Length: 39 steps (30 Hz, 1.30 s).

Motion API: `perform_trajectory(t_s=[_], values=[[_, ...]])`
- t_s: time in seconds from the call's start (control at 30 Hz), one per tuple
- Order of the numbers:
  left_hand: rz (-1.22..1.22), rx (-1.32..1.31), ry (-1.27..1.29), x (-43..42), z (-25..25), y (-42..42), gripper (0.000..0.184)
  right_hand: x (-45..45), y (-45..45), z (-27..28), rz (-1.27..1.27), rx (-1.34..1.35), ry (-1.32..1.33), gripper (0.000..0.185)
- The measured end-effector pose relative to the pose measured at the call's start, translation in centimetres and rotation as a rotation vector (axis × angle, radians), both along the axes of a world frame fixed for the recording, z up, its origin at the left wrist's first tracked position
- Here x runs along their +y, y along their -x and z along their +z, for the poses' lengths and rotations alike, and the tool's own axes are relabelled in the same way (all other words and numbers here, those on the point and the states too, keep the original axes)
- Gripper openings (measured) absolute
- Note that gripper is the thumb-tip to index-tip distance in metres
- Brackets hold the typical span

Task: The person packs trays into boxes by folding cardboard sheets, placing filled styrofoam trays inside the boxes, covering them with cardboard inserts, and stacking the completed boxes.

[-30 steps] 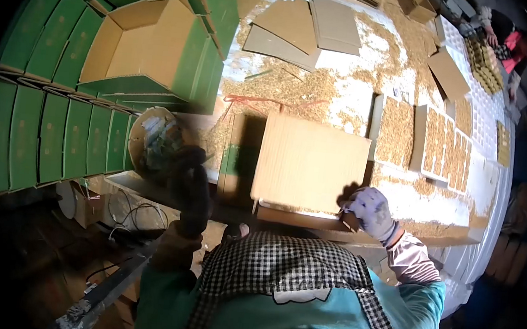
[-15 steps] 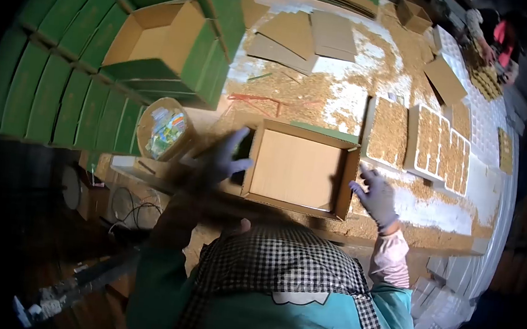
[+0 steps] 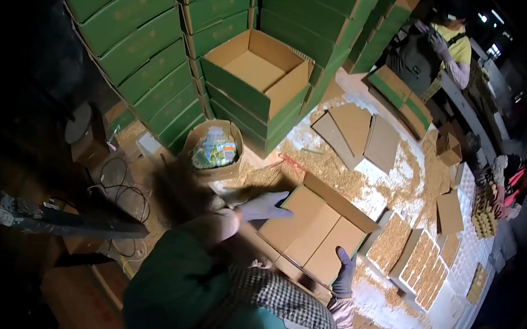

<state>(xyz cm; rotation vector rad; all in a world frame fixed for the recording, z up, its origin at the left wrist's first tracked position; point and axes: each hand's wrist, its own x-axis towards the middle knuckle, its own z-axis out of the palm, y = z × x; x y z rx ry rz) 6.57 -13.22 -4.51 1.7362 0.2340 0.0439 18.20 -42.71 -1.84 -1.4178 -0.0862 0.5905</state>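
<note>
An open cardboard box [image 3: 309, 227] with flap panels across its inside lies in front of me, turned at an angle. My left hand [image 3: 266, 207], in a pale purple glove, is over the box's left edge, fingers stretched out and apart. At the right side my right hand [image 3: 344, 272], also gloved, grips the box wall with the thumb up along the inside. Left of the box stands a round cardboard container [image 3: 217, 173] with colourful plastic packets [image 3: 214, 151] in it.
Green boxes [image 3: 147, 52] are stacked high at the left and back, an open one [image 3: 257, 69] on top. Flat cardboard [image 3: 381, 143], filled trays [image 3: 422, 266] and scattered shavings lie on the table. Two people [image 3: 455, 53] [image 3: 512, 182] are at the far right.
The view has swung left. The box has gone from showing a plain inside to showing flap panels, and it is now tilted. My right hand has closed on its side; my left hand has moved over its edge.
</note>
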Motion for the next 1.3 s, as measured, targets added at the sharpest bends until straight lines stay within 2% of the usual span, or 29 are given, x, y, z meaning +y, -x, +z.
perform_trajectory(t_s=[0.03,0.07,0.1,0.13,0.2,0.23,0.33,0.4,0.47,0.5,0.53,0.6,0.67,0.7,0.73,0.77,0.83,0.9,0.97,1.0,1.03,1.07,1.1,1.13,1.17,1.2,1.23,1.27,1.3], values=[[0.17,-0.143,-0.004,2.6,0.7,0.8,0.054,0.6,-1.3,0.5,-0.011,0.091,-0.064,0.056],[0.367,-0.245,-0.219,6.2,4.5,1.4,0.052,1.0,-1.9,0.8,-0.022,0.195,-0.124,0.053],[0.756,-0.554,-0.358,9.4,7.2,2.0,0.053,3.0,-2.2,3.0,-0.042,0.193,-0.205,0.052],[1.101,-0.544,-0.318,14.5,8.1,1.9,0.057,5.6,-2.1,6.3,-0.015,0.145,-0.257,0.054],[1.336,-0.593,-0.293,23.8,7.5,2.2,0.061,10.3,-3.7,9.6,0.137,0.032,-0.431,0.048],[1.274,-0.681,0.115,25.1,7.3,1.8,0.062,13.8,-3.3,12.3,0.056,-0.021,-0.452,0.044],[1.329,-0.55,-0.04,27.2,5.7,-0.3,0.062,19.1,-7.0,12.6,0.014,-0.194,-0.503,0.042],[1.28,-0.597,0.009,28.2,4.9,0.0,0.06,21.7,-8.6,13.1,0.064,-0.123,-0.618,0.039],[1.115,-0.607,0.108,28.4,5.8,1.3,0.05,24.3,-8.8,13.5,0.037,-0.156,-0.534,0.038],[1.023,-0.534,0.098,29.0,6.1,2.2,0.038,25.6,-8.5,13.9,0.059,-0.154,-0.494,0.037],[0.988,-0.482,-0.168,30.2,4.5,2.8,0.029,27.1,-7.9,14.4,0.073,-0.048,-0.468,0.038],[0.921,-0.54,-0.003,30.7,3.1,2.7,0.027,30.9,-6.6,15.2,0.231,0.082,-0.407,0.044],[0.782,-0.304,-0.155,33.1,1.4,4.0,0.027,35.9,-7.4,13.1,0.411,-0.114,-0.3,0.06],[0.818,-0.376,-0.108,31.6,2.6,3.6,0.028,38.7,-7.9,11.2,0.397,-0.355,-0.209,0.067],[0.859,-0.448,-0.06,30.2,4.0,3.6,0.029,41.1,-7.2,10.1,0.435,-0.181,-0.267,0.07],[0.828,-0.275,-0.102,30.6,4.0,3.9,0.04,41.8,-7.9,10.0,0.436,-0.125,-0.263,0.072],[0.836,-0.243,-0.027,30.9,3.7,3.6,0.064,43.0,-8.8,10.4,0.433,-0.013,-0.253,0.075],[0.9,-0.431,0.138,30.0,2.7,2.4,0.075,42.2,-8.6,10.9,0.375,-0.178,-0.079,0.087],[0.924,-0.559,0.131,27.7,2.7,1.8,0.075,42.9,-7.9,11.2,0.237,-0.326,0.154,0.105],[1.062,-0.539,-0.103,24.5,3.8,1.5,0.071,41.8,-7.6,11.7,0.224,-0.323,0.143,0.105],[1.193,-0.515,-0.342,21.1,4.7,1.3,0.067,40.1,-7.1,12.4,0.106,-0.653,0.405,0.1],[1.189,-0.454,-0.467,17.8,4.6,1.8,0.066,38.0,-6.9,12.6,-0.023,-0.972,0.675,0.095],[1.064,-0.378,-0.631,14.4,3.7,2.7,0.06,34.4,-8.1,11.3,0.108,-0.902,0.404,0.087],[0.779,-0.325,-0.681,11.0,2.3,3.6,0.057,29.5,-9.7,10.4,0.237,-0.831,0.135,0.079],[0.464,-0.295,-0.624,8.3,-0.9,4.4,0.055,23.7,-8.4,11.6,0.366,-0.594,0.019,0.07],[0.111,-0.193,-0.538,5.3,-3.0,5.4,0.069,17.5,-8.9,8.7,0.488,-0.434,0.072,0.071],[-0.092,-0.045,-0.825,2.3,-5.8,7.2,0.082,11.5,-8.3,4.8,0.506,-0.392,0.195,0.074],[-0.338,0.174,-0.986,0.9,-11.9,8.8,0.097,5.0,-6.9,-0.8,0.435,-0.465,0.426,0.089],[-0.2,0.045,-1.464,-1.1,-19.8,11.5,0.104,-1.2,-4.3,-5.2,0.437,-0.575,1.043,0.111]])
